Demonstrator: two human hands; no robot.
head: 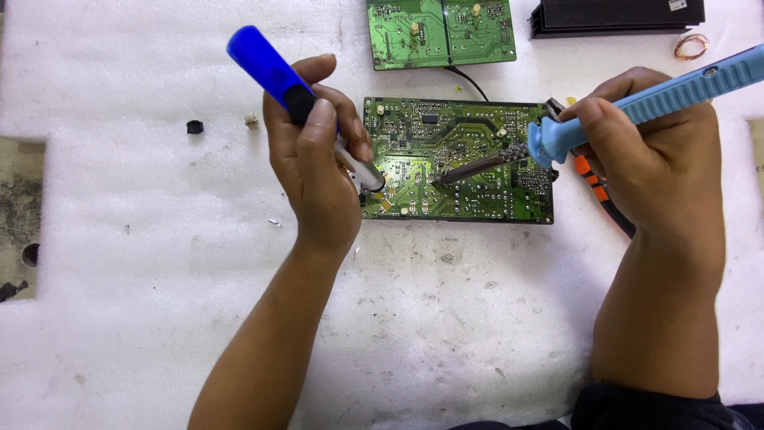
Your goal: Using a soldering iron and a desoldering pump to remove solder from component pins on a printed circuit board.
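The left hand (314, 171) is wrapped shut around a pen-shaped desoldering pump with a blue plunger and silver barrel (306, 107), thumb lying along the dark collar, seemingly so the plunger can be worked one-handed. The pump slants down to the right, and its dark nozzle sits on, or just above, the left part of a green rectangular circuit board (458, 159) that lies solder side up.

The right hand (645, 159) is closed in a fist-like grip on the light blue plastic handle of a soldering iron (637, 103). The iron's metal shaft reaches left and downward, its tip meeting the board near the middle, close beside the pump nozzle. Holding the two tools from opposite sides keeps both tips near one spot without the hands crowding each other.

The board rests flat on a white foam sheet (159, 279) that covers the bench, probably a soft, non-scratching bed for it; the foam is speckled with dark marks. Behind it lies a second green circuit board (442, 32), joined to the first by a thin black wire, and a black ribbed metal block (617, 16) sits at the far right edge, with a small copper wire coil (691, 46) near it. Orange-and-black handled pliers (601, 191) lie partly under the right hand. A small black cap (194, 127) and a tiny pale component (251, 121) lie well left of the work.
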